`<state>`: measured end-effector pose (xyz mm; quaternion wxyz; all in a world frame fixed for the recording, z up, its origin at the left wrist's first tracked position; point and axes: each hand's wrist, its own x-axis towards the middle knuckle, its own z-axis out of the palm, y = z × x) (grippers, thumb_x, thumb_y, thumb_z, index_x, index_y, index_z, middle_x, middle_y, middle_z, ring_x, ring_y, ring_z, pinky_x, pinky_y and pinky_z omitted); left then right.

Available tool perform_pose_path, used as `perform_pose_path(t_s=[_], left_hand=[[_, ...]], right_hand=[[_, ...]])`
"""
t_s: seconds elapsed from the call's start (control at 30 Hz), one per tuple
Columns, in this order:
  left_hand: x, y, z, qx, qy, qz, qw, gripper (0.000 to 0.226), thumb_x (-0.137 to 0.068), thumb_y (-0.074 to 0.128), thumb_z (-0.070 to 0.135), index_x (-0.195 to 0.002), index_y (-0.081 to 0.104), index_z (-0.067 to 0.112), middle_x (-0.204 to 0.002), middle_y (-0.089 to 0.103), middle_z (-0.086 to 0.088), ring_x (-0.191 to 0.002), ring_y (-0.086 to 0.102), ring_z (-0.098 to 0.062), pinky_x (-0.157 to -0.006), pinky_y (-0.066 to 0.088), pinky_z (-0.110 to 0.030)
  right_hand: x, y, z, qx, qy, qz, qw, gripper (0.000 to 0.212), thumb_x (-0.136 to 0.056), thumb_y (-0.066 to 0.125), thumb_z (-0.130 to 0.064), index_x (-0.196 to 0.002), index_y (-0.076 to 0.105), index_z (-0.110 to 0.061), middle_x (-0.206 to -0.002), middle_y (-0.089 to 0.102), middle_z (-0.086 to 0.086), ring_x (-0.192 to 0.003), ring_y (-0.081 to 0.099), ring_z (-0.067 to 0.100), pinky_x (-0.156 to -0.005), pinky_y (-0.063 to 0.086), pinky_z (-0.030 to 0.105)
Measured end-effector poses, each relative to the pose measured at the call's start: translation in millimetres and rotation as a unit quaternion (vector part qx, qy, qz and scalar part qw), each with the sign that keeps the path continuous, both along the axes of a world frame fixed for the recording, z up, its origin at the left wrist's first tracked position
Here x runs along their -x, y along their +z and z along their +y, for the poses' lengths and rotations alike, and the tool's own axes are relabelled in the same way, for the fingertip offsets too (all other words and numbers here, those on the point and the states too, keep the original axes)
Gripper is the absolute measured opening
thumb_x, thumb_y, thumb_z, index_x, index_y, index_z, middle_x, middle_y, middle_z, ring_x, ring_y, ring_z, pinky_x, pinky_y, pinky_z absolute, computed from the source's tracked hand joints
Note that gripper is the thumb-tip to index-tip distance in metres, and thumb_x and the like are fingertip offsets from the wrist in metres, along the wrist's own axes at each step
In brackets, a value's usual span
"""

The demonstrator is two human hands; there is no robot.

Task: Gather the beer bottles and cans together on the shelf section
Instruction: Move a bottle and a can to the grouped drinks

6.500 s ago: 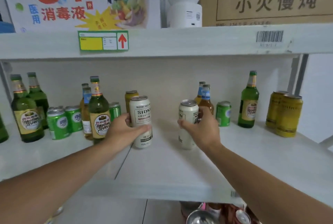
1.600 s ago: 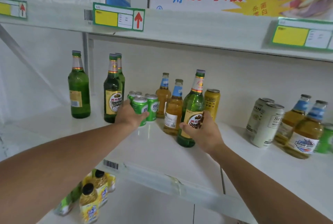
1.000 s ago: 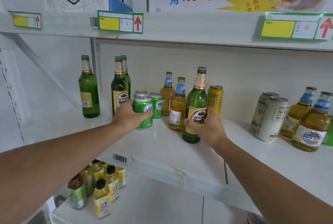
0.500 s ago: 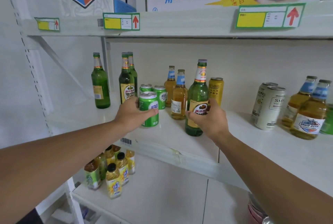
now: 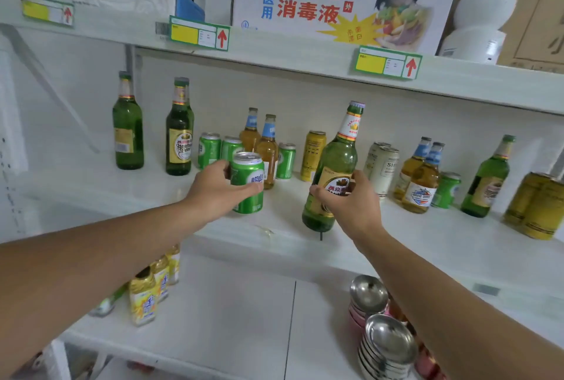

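Note:
My left hand (image 5: 216,190) grips a green beer can (image 5: 247,184) held near the front of the white shelf (image 5: 427,242). My right hand (image 5: 351,202) grips a tall green beer bottle (image 5: 337,166), tilted to the right, its base near the shelf's front edge. Behind them stand several green cans (image 5: 209,150), two amber bottles (image 5: 268,150) and a yellow can (image 5: 313,156). Two dark green bottles (image 5: 180,129) stand at the left. White cans (image 5: 385,170), more amber bottles (image 5: 422,178), a green bottle (image 5: 488,178) and gold cans (image 5: 540,208) stand at the right.
The upper shelf (image 5: 305,53) carries price tags, a disinfectant box and a white camera (image 5: 479,19). On the lower shelf stand yellow drink bottles (image 5: 146,297) at the left and stacked steel bowls (image 5: 387,346) at the right.
Both hands have drawn the green can and the green bottle forward and to the right, away from the group. The bottle now tilts. The view has swung right.

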<state>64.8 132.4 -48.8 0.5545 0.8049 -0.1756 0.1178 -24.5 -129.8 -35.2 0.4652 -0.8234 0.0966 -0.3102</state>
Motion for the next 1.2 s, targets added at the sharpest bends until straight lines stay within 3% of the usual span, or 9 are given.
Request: perform_pose_path(t_s=[0.17,0.33,0.47,0.63,0.77,0.97,1.2], left_hand=[[21.4,-7.2,-21.1,-0.003,-0.029,0.005,1.0,0.046,-0.083,0.092,0.039,-0.122,0.072,0.025,-0.114,0.072,0.008,-0.094,0.059,0.007,-0.07,0.044,-0.017],[44.3,-3.3,-58.6,-0.007,-0.051,0.014,0.999,0.047,-0.081,0.093,0.041,-0.121,0.074,0.025,-0.108,0.072,0.011,-0.097,0.065,-0.001,-0.07,0.045,-0.019],[64.1,4.3,-103.6,0.006,-0.085,0.014,0.996,0.047,-0.082,0.093,0.035,-0.123,0.073,0.022,-0.108,0.072,0.009,-0.094,0.063,0.003,-0.069,0.046,-0.019],[84.9,11.5,-175.2,-0.002,-0.12,0.013,0.993,0.046,-0.081,0.093,0.037,-0.12,0.071,0.025,-0.112,0.072,0.008,-0.104,0.069,-0.014,-0.073,0.049,-0.022],[103.2,17.6,-240.8,-0.011,-0.126,0.008,0.992,0.047,-0.079,0.095,0.038,-0.118,0.073,0.023,-0.106,0.073,0.011,-0.096,0.068,-0.003,-0.069,0.048,-0.018],[125.3,18.0,-332.5,-0.01,-0.146,0.025,0.989,0.051,-0.078,0.096,0.036,-0.12,0.073,0.022,-0.112,0.075,0.007,-0.099,0.07,-0.007,-0.078,0.058,-0.027],[139.5,19.2,-411.2,-0.003,-0.147,0.021,0.989,0.038,-0.076,0.097,0.033,-0.106,0.073,0.031,-0.106,0.077,0.012,-0.098,0.073,-0.008,-0.086,0.061,-0.032]], right_hand=[[47.3,-5.4,-16.4,0.03,-0.043,0.014,0.999,0.069,-0.07,0.094,-0.049,-0.125,0.06,-0.026,-0.107,0.073,-0.011,-0.099,0.071,0.009,-0.086,0.065,0.038],[93.5,-2.7,-49.3,0.034,-0.081,0.017,0.996,0.068,-0.071,0.094,-0.05,-0.124,0.06,-0.023,-0.107,0.073,-0.008,-0.099,0.072,0.011,-0.085,0.064,0.033],[125.4,0.5,-89.4,0.026,-0.104,0.008,0.994,0.066,-0.071,0.094,-0.05,-0.123,0.062,-0.027,-0.107,0.075,-0.01,-0.098,0.073,0.009,-0.087,0.064,0.038],[161.6,5.1,-155.3,0.019,-0.128,0.005,0.992,0.075,-0.069,0.096,-0.049,-0.13,0.06,-0.025,-0.11,0.074,-0.008,-0.1,0.073,0.011,-0.087,0.065,0.04],[187.7,8.2,-215.9,0.02,-0.15,0.008,0.988,0.072,-0.069,0.096,-0.046,-0.128,0.061,-0.024,-0.109,0.075,-0.008,-0.101,0.073,0.012,-0.087,0.065,0.04],[213.8,4.2,-303.7,0.041,-0.161,0.018,0.986,0.073,-0.067,0.095,-0.05,-0.127,0.061,-0.027,-0.109,0.075,-0.009,-0.099,0.073,0.012,-0.088,0.065,0.042],[218.8,-2.6,-374.7,0.03,-0.139,0.022,0.99,0.078,-0.063,0.095,-0.052,-0.129,0.06,-0.029,-0.108,0.075,-0.012,-0.099,0.073,0.009,-0.088,0.065,0.043]])
